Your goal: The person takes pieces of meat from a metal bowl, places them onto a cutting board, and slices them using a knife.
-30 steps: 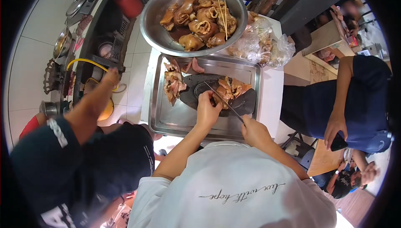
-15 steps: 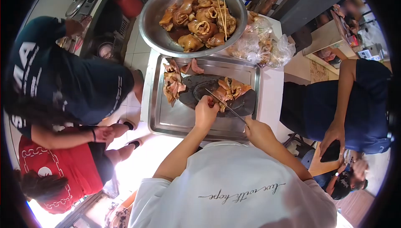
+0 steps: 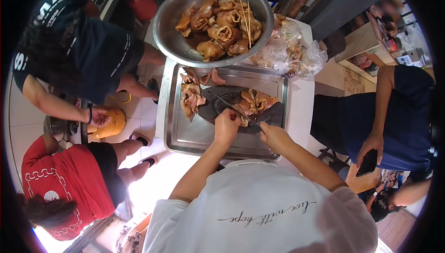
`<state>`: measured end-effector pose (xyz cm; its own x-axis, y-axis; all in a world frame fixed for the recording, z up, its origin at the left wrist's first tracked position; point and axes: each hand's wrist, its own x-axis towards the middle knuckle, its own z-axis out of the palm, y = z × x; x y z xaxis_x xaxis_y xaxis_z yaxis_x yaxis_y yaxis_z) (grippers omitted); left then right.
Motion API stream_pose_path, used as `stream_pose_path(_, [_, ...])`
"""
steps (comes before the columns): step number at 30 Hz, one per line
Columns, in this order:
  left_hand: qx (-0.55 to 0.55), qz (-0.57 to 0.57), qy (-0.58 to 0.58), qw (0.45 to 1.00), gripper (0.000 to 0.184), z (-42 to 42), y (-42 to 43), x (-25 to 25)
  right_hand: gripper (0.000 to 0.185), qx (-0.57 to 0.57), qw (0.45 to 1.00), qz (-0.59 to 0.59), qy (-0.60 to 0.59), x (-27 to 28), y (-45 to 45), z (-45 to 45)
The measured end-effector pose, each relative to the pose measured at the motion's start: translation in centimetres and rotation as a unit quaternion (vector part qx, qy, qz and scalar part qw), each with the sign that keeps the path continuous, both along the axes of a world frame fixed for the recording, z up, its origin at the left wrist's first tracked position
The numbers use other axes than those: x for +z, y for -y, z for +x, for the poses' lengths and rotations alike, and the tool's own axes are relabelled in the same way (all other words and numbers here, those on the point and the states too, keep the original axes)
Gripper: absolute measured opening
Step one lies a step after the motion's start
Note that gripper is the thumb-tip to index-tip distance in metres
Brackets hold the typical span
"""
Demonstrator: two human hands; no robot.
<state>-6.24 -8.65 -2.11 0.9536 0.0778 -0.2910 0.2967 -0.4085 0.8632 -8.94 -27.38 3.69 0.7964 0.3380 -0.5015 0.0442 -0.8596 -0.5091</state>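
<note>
Our right hand (image 3: 276, 138) wraps its fingers round a long, thin, grey metal knife (image 3: 225, 101). Shiny brown meat (image 3: 253, 103) lies on a dark oval board (image 3: 210, 108) just past our left hand (image 3: 226, 127), whose fingers curl in; we can't tell if they pinch any.

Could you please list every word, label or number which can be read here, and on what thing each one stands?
"live with hope": white shirt, upside down in this view.
"S" and "MA": dark shirt, letters between them hidden by hair.
Smaller print on the dark shirt: too small to read.
Small sign at right: too small to read.
</note>
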Motion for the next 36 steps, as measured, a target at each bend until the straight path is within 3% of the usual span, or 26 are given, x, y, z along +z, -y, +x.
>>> stream_pose_path(6, [-0.008, 0.013, -0.001, 1.0, 0.016, 0.0, 0.1, 0.2, 0.017, -0.01, 0.998, 0.012, 0.068, -4.5, -2.7, 0.9])
stream_pose_path(12, [0.007, 0.057, 0.015, 0.998, 0.015, -0.2, 0.1, 0.4, 0.019, -0.023, 0.999, -0.001, 0.035, -2.7, 0.5, -2.4])
stream_pose_path(14, [0.033, 0.017, 0.032, 0.999, 0.01, -0.1, -0.2, 0.5, 0.021, -0.039, 0.999, -0.021, 0.01, -2.8, 3.2, -4.2])
stream_pose_path(16, [0.032, 0.016, 0.071, 0.997, 0.011, -0.2, -1.0, 0.1, 0.023, -0.105, 0.99, 0.086, -0.026, -3.1, 5.4, -5.1])
stream_pose_path(17, [0.03, 0.015, 0.111, 0.993, 0.015, -0.2, -1.4, 0.0, 0.023, -0.108, 0.99, 0.086, -0.023, -2.4, 6.1, -5.0])
stream_pose_path(19, [0.013, 0.059, 0.136, 0.989, 0.021, 0.1, -2.1, 0.0, 0.023, -0.201, 0.94, 0.094, -0.259, 2.1, 6.9, -4.1])
stream_pose_path(20, [0.001, 0.104, 0.158, 0.982, 0.027, 0.2, -2.4, -0.1, 0.023, -0.206, 0.939, 0.096, -0.258, 2.8, 7.0, -4.3])
stream_pose_path(22, [-0.011, 0.054, 0.13, 0.99, 0.028, 0.9, -1.9, -1.0, 0.02, -0.279, 0.919, 0.131, -0.245, 3.7, 6.8, -4.7])
stream_pose_path(24, [-0.058, 0.14, 0.251, 0.956, 0.035, 1.5, -0.1, -1.5, 0.02, -0.298, 0.921, 0.134, -0.214, 4.0, 6.6, -5.2])
stream_pose_path(27, [-0.193, 0.24, 0.207, 0.929, 0.057, 1.9, 3.2, 1.1, 0.02, -0.329, 0.916, 0.139, -0.181, 4.9, 5.8, -5.5])
stream_pose_path(30, [-0.229, 0.298, 0.221, 0.9, 0.054, 2.8, 4.2, 1.3, 0.02, -0.355, 0.909, 0.144, -0.164, 4.7, 5.7, -5.9])
stream_pose_path(34, [-0.198, 0.305, 0.371, 0.855, 0.035, 5.0, 2.2, -1.4, 0.02, -0.364, 0.911, 0.141, -0.13, 4.0, 5.6, -6.7])
stream_pose_path(36, [-0.153, 0.331, 0.371, 0.854, 0.027, 6.9, -0.1, -2.2, 0.02, -0.37, 0.908, 0.15, -0.124, 4.3, 5.2, -7.3])
